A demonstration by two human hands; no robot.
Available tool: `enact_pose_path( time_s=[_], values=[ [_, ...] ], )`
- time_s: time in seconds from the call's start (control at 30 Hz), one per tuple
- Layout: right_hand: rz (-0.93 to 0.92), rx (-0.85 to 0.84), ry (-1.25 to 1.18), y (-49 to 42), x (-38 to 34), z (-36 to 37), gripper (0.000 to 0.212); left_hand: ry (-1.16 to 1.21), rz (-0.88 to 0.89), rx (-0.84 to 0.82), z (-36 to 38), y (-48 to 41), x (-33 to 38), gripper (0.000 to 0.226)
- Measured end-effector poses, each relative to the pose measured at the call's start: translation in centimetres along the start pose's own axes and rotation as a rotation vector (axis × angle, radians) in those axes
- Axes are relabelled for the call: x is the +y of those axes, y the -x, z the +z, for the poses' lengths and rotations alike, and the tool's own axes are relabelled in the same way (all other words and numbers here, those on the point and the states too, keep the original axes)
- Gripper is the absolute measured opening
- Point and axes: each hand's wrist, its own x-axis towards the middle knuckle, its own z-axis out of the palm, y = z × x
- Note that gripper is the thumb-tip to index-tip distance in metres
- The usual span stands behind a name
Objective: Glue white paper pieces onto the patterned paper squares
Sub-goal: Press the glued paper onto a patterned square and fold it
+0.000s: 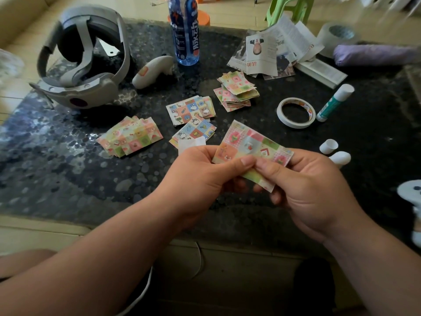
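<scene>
Pinching one patterned paper square (248, 144) between both hands, raised over the near part of the black speckled table (68, 156). Gripped at its lower left by the left hand (200, 174), thumb on the printed face, other fingers curled underneath. Gripped at its lower right by the right hand (305, 190), thumb pressed on top just beside the left thumb, fingers folded under the sheet. Printed side up, slightly creased, far edge tipped upward.

Lying just beyond the left knuckles: white paper piece (191, 143), resting on a blue-patterned pile (196, 131); cannot tell whether touching the hand. Behind that, a second blue-patterned pile (191, 110). To the left, a fanned pink-and-green pile (131, 137). Further back and right, a messy pink pile (237, 91).

Right of the piles: masking tape roll (296, 112) lying flat, glue stick (335, 102) lying just beside it, green body, white end pointing away. Near the right hand, well apart from the glue stick: small white cap (328, 145) and a second white tube-like piece (340, 157) just beside it.

At the far left, grey headset (84, 60) with a controller (152, 70) close by. Standing upright at the far edge, blue bottle (185, 30). At the far right, cut newspaper pieces (268, 55), clear tape roll (339, 35), blurred.
</scene>
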Motion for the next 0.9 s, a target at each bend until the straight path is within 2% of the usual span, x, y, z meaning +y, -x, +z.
enact_pose_path(
  time_s=[0.13, 0.23, 0.43, 0.57, 0.67, 0.8, 0.9],
  values=[
    [0.147, -0.076, -0.064, 0.1, -0.4, 0.2, 0.012, 0.01, 0.019, 0.05, -0.2, -0.3, -0.2, 0.022],
    [0.169, -0.063, -0.085, 0.0, -0.4, 0.3, 0.005, 0.024, 0.027, 0.081, -0.2, -0.4, -0.3, 0.024],
    [0.174, -0.068, -0.156, -0.2, -0.4, 0.8, 0.021, 0.109, 0.074, 0.158, 0.0, -0.4, -0.2, 0.037],
    [0.195, -0.077, -0.175, 0.0, -0.3, 1.0, 0.03, 0.125, 0.115, 0.19, -0.5, -0.6, 0.3, 0.016],
    [0.209, -0.079, -0.173, -0.1, -0.4, 1.0, 0.03, 0.078, 0.148, 0.182, -0.7, -0.5, 0.7, 0.009],
    [0.2, -0.072, -0.124, 0.0, -0.4, 0.8, 0.025, -0.094, 0.178, 0.173, -0.7, -0.4, 1.1, 0.018],
    [0.142, -0.03, -0.013, -0.1, -0.4, 0.2, 0.031, -0.233, 0.181, 0.164, -0.8, -0.2, 1.3, 0.022]
  ],
)
